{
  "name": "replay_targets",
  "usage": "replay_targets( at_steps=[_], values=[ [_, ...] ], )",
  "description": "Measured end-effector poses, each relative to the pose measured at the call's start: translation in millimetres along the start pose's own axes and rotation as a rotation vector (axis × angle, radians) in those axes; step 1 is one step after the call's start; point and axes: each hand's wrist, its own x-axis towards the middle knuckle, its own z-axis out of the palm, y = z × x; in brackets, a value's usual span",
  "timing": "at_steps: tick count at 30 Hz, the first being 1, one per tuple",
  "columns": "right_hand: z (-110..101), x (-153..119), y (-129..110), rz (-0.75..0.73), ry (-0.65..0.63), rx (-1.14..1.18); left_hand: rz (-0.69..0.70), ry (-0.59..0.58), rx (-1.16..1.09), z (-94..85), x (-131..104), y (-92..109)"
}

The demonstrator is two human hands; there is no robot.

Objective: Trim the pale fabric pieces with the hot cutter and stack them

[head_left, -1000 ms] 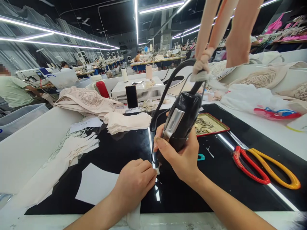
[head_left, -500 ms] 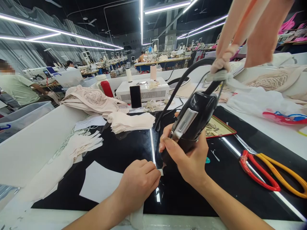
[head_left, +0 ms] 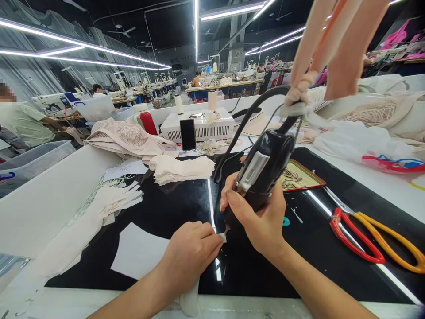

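My right hand is wrapped round a black corded power tool with a silver switch plate. The tool leans, its top to the upper right, where a cord and knotted peach fabric straps meet it. Its narrow tip points down at a small pale end of a fabric strip. My left hand pinches that strip closed-fingered against the black board; pale cloth shows again below the wrist. Whether the tip touches the strip I cannot tell. A white paper piece lies beside my left hand.
Red-and-yellow-handled scissors and a shallow tray lie right. Stacked cream fabric pieces, a phone and a white vented box stand behind. More fabric strips lie left. A person sits far left.
The top of the power tool and its straps have swung slightly to the left. My left hand keeps its pinch on the strip almost unmoved.
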Motion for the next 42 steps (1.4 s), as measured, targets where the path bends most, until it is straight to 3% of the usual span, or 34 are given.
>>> replay_targets(
  at_steps=[13,21,33,42],
  values=[
    [-1,-3,-13,0.021,-0.027,0.107,-0.014,-0.022,-0.019,-0.9,-2,-1],
    [-3,-5,-9,0.022,-0.008,0.012,-0.041,-0.029,-0.032,-0.7,-2,-3],
    [-5,-6,-8,-0.012,-0.049,0.142,-0.058,-0.019,-0.002,-15.3,-20,-12],
    [-16,-8,-7,0.01,-0.051,0.109,-0.086,0.009,0.087,-4.1,-27,-7]
  ],
)
